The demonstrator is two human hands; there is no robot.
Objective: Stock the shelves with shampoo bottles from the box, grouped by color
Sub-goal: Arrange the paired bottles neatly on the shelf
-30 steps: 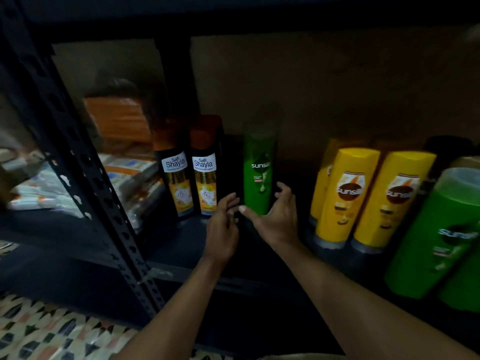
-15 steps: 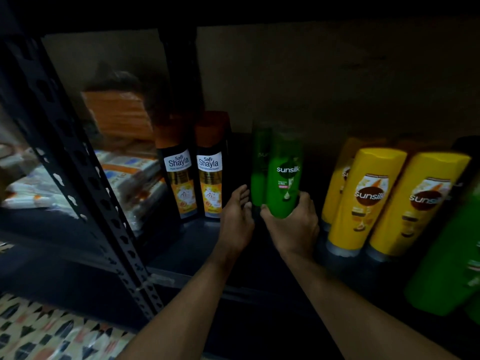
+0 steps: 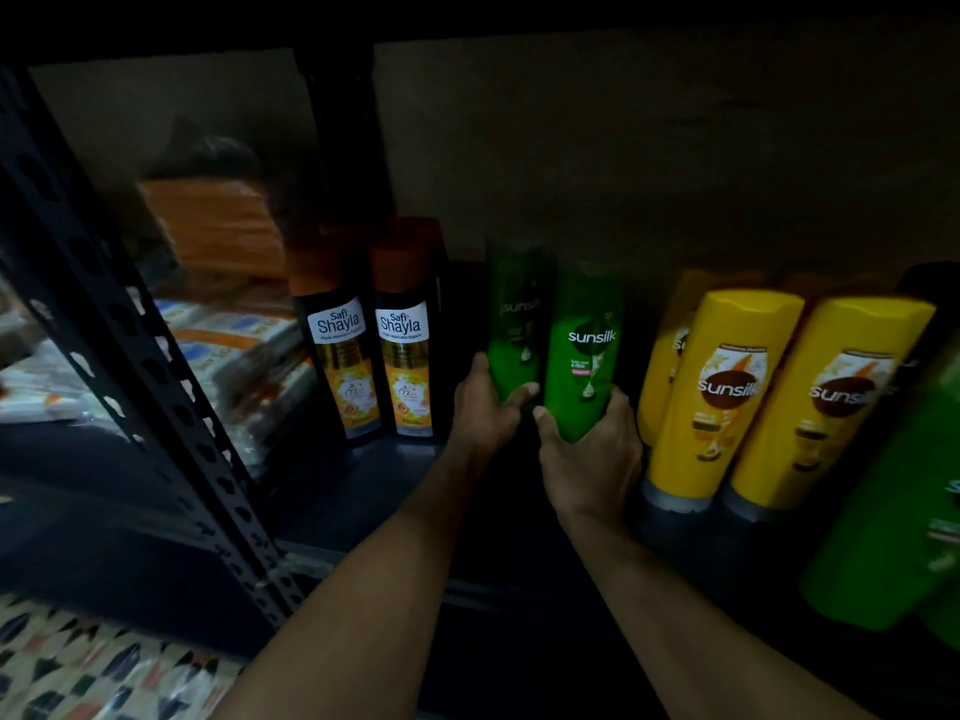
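Observation:
Two green Sunsilk bottles stand upright side by side on the dark shelf (image 3: 363,491). My left hand (image 3: 480,407) grips the base of the rear green bottle (image 3: 514,324). My right hand (image 3: 592,449) is wrapped around the base of the front green bottle (image 3: 587,345). To their left stand two black Safi Shayla bottles (image 3: 340,350) (image 3: 408,350) with orange caps. On the right are yellow Sunsilk bottles (image 3: 722,397) (image 3: 826,407), with one more half hidden behind them. The box is out of view.
A larger green bottle (image 3: 893,522) leans at the far right edge. A perforated metal upright (image 3: 135,366) runs diagonally at the left, with stacked packets (image 3: 234,345) on the neighbouring shelf behind it. Patterned floor (image 3: 78,667) shows at the bottom left.
A second green bottle has come into my right hand beside the first. My left hand has closed on the rear bottle. The view has shifted closer to the shelf.

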